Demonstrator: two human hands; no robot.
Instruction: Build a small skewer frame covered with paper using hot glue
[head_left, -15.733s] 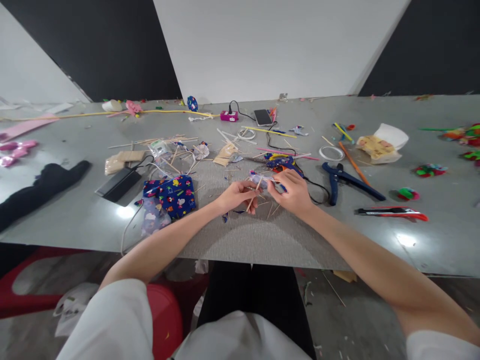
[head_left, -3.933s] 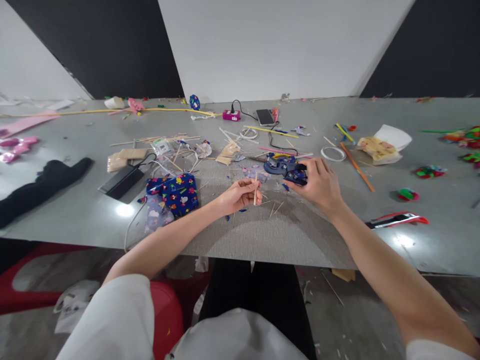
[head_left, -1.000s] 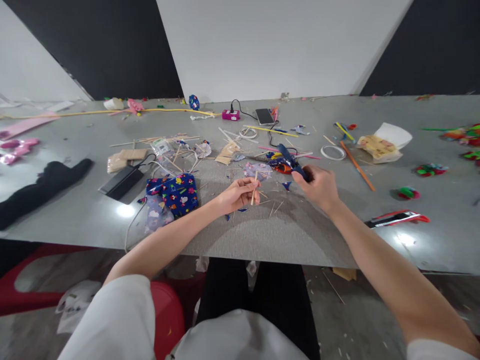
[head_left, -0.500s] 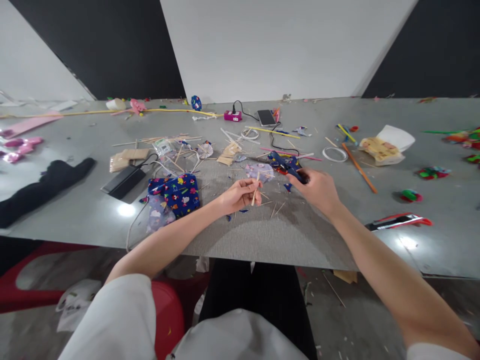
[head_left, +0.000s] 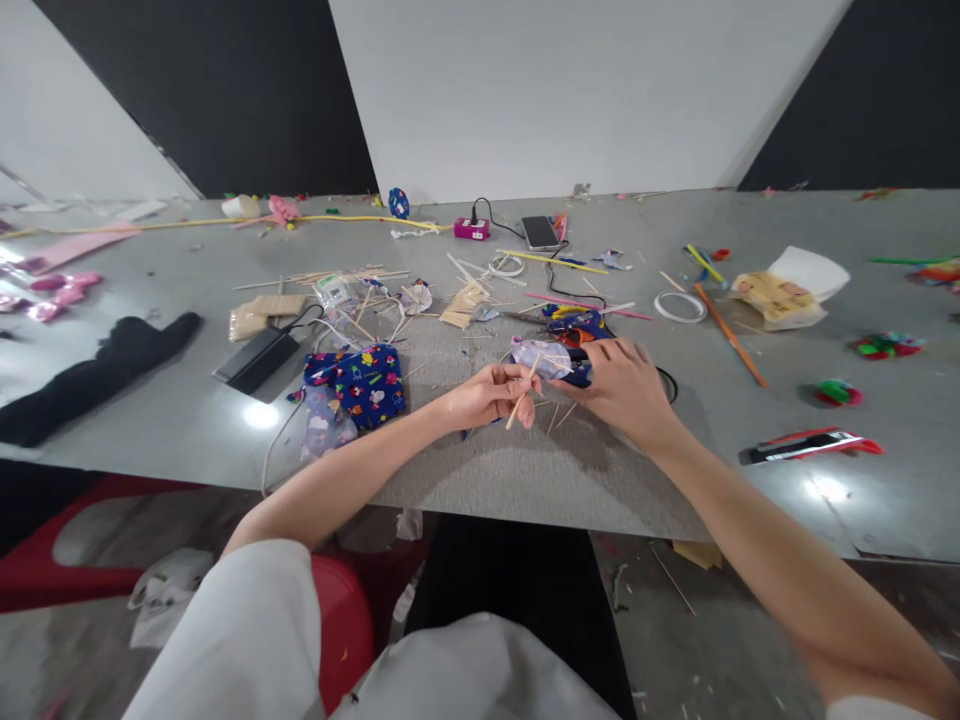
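My left hand (head_left: 499,395) is closed, pinching thin wooden sticks (head_left: 517,408) between thumb and fingertips. My right hand (head_left: 626,390) wraps round a dark blue glue gun (head_left: 577,370), mostly hidden by the fingers; a black cord (head_left: 667,383) loops out behind the hand. A pale lilac printed fabric piece (head_left: 541,356) lies between the two hands, beside the gun's front end. Whether the gun touches the fabric or the sticks I cannot tell. Just beyond are scissors with orange handles (head_left: 576,337), resting by dark blue printed fabric.
Left of my hands lies a blue patterned cloth (head_left: 364,385), with a black box (head_left: 259,362) behind it. Loose sticks and a round fabric fan (head_left: 416,296) are scattered further back. A purple adapter (head_left: 472,229) and phone (head_left: 540,232) sit behind. To the right is a red-and-black cutter (head_left: 814,445).
My right hand has brought the glue gun down and closer to my left hand. The sticks in my left hand have tilted and shifted slightly right. The whole view has shifted a little.
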